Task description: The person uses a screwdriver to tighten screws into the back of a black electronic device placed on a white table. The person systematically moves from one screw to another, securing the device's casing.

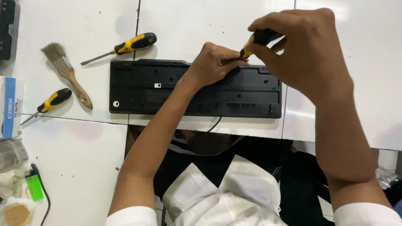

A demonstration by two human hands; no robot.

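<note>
A black keyboard (167, 90) lies face down on the white table, its underside up and its cable running off the near edge. My right hand (307, 54) grips the yellow-and-black handle of a screwdriver (256, 40) held upright over the keyboard's far edge. My left hand (215, 62) rests on the keyboard's back, fingertips pinched around the screwdriver's shaft near its tip. The tip itself is hidden by my fingers.
Two more yellow-and-black screwdrivers lie to the left, one (123, 47) beyond the keyboard and a shorter one (48, 103) nearer. A wooden-handled paintbrush (67, 73) lies between them. A blue-and-white box (10, 106) and a green lighter (33, 186) sit at the left edge.
</note>
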